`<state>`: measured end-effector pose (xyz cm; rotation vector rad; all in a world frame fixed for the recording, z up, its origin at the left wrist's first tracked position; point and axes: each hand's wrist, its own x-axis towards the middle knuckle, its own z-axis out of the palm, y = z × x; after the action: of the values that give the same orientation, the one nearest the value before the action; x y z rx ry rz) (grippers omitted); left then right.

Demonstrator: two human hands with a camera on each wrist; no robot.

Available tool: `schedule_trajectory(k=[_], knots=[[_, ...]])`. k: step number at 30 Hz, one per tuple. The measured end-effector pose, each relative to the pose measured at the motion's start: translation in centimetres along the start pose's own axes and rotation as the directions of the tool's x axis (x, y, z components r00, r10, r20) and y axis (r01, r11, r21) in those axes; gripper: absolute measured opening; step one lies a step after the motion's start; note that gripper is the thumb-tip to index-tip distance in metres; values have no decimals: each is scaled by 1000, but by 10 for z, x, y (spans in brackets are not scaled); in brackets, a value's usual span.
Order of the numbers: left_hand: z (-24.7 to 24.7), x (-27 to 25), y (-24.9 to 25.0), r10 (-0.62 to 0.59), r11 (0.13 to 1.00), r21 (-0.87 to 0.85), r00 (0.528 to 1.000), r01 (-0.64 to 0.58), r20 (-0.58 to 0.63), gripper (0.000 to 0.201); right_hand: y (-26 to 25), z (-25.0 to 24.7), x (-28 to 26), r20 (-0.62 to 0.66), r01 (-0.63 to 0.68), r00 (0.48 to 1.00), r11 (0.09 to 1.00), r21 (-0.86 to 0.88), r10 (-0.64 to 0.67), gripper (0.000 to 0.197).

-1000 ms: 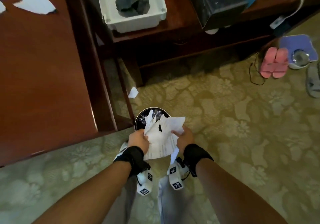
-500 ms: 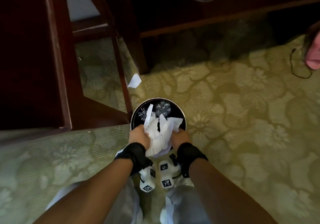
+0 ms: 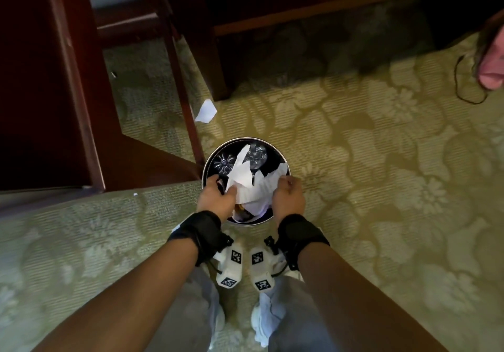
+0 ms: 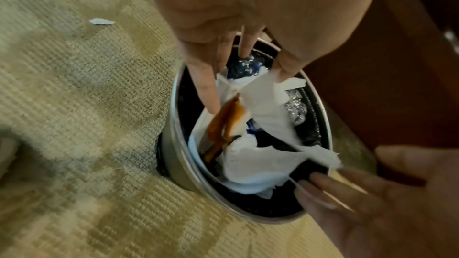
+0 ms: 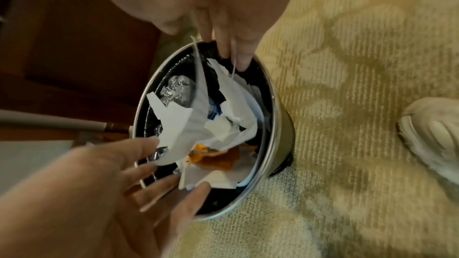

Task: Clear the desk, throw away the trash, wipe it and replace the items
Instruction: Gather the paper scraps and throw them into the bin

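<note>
"Why are both hands over the bin (image 4: 181, 154)?"

"To get the white paper (image 3: 251, 185) in. It is big and crumpled, so I think it needs a hand on each side or it would flop out. It sits in the top of the bin, with one corner poking up."

"Is the left hand (image 3: 218, 201) holding it?"

"No. Its fingers are straight and spread, just touching the paper's edge. It grips nothing."

"And the right hand (image 3: 289, 199)?"

"It hangs at the rim. Thin paper edges run between its fingers. I cannot tell if it pinches them."

"What is the bin like?"

"Round, shiny metal, with a black bag (image 4: 273, 209) inside. Under the paper are an orange wrapper (image 4: 223, 125) and clear, crinkly bottles (image 3: 225, 162)."

"Any trash left out?"

"One small white scrap (image 3: 206, 111) lies on the bumpy, flowered carpet (image 3: 381, 160), by a dark wood leg (image 3: 219, 79). The tabletop is not in view."
</note>
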<state>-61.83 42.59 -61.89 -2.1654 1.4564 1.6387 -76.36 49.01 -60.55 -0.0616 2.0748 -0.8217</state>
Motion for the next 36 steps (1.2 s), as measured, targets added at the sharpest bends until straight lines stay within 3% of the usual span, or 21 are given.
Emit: schedule_trajectory(k=[2, 4, 8, 12, 16, 19, 24, 29, 36], knots=[[2, 1, 3, 30, 999, 21, 1000, -30, -3, 73, 1, 1, 1, -3, 71, 997, 997, -35, -71, 34], [5, 3, 4, 73, 990, 119, 997, -72, 2, 63, 3, 4, 5, 92, 112, 991, 972, -206, -95, 37], [13, 15, -3, 239, 907, 339, 968, -251, 77, 63, 11, 22, 22, 294, 180, 956, 826, -535, -17, 56], [27, 31, 1, 165, 834, 470, 943, -290, 289, 52, 13, 41, 35, 403, 220, 912, 733, -643, 80, 59], [37, 46, 9, 82, 817, 509, 928, -271, 363, 30, 19, 54, 50, 460, 190, 874, 757, -625, 160, 61], [38, 58, 18, 39, 887, 421, 939, -189, 340, 21, 22, 53, 59, 465, 143, 867, 803, -579, 180, 52], [25, 44, 30, 15, 977, 196, 945, -83, 325, 41, 18, 36, 53, 472, 71, 865, 889, -452, 171, 52], [0, -18, 31, 51, 981, 170, 976, -89, 211, 46, -2, -2, 8, 455, 94, 884, 911, -401, 109, 59], [-53, -145, 74, 218, 912, 314, 960, -264, 176, 51, -75, -69, -102, 422, 184, 906, 930, -318, -35, 45]])
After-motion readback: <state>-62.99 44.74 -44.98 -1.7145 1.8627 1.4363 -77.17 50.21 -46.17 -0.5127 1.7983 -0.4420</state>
